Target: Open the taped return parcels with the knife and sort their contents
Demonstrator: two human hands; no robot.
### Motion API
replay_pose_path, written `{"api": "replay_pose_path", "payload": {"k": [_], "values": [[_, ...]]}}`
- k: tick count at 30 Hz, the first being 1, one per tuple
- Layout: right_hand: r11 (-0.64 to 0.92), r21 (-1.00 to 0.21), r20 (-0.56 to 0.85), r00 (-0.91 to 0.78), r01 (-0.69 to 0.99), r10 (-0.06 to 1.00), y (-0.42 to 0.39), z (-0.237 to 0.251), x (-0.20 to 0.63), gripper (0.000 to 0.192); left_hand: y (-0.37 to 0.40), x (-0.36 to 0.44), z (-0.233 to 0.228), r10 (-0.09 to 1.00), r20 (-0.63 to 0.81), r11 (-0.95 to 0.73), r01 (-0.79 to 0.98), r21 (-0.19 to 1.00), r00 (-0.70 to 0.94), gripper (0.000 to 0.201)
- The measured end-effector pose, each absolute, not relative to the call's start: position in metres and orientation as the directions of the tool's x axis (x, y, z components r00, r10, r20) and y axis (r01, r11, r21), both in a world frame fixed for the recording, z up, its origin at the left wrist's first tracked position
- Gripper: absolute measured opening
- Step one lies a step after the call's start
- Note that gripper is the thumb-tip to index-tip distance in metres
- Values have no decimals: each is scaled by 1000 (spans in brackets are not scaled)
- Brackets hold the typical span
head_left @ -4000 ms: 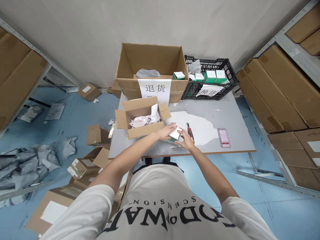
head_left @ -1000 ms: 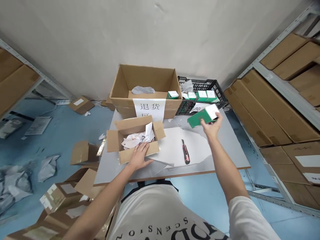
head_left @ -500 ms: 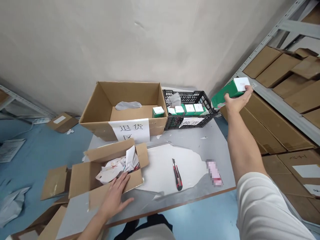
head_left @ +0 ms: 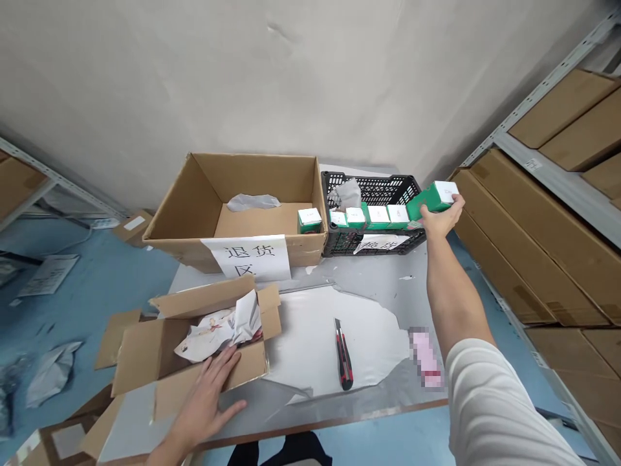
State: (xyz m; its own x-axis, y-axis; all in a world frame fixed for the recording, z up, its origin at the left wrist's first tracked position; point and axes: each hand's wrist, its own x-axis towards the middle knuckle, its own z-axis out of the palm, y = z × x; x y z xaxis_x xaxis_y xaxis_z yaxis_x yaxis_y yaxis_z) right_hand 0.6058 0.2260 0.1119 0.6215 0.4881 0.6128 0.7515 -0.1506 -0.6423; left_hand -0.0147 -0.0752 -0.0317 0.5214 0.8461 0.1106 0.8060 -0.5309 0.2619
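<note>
My right hand [head_left: 439, 221] grips a green box with a white end [head_left: 431, 198], held at the right end of the black plastic crate [head_left: 373, 241], beside the row of similar green boxes [head_left: 378, 215] standing inside it. My left hand [head_left: 209, 396] lies flat, fingers spread, against the front flap of the small open cardboard box [head_left: 160, 353], which holds crumpled paper [head_left: 218, 327]. Both sit on the grey table [head_left: 383, 285].
A large open carton [head_left: 194, 213] with a paper sign stands at the table's back, one green box [head_left: 309, 220] inside. A red and black utility knife [head_left: 343, 353] lies mid-table. Shelves of cartons [head_left: 548, 226] run along the right. Boxes and bags litter the floor at left.
My right hand lifted the green box from the table front, swung it up to the right, then lowered it to the crate's right end. My left hand moved onto the small box's front flap.
</note>
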Motion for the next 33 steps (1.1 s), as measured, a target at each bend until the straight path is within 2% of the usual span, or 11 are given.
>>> {"api": "replay_pose_path", "payload": {"k": [11, 20, 33], "values": [[-161, -610, 560, 566, 776, 605, 237, 88, 610, 73, -77, -12, -36, 873, 71, -483, 831, 276, 483, 83], [-261, -617, 468, 613, 742, 636, 239, 85, 597, 77, -80, -11, -38, 878, 86, -472, 825, 310, 471, 83], [-121, -514, 550, 435, 849, 712, 223, 100, 600, 93, -79, -15, -37, 866, 81, -493, 818, 297, 493, 83]]}}
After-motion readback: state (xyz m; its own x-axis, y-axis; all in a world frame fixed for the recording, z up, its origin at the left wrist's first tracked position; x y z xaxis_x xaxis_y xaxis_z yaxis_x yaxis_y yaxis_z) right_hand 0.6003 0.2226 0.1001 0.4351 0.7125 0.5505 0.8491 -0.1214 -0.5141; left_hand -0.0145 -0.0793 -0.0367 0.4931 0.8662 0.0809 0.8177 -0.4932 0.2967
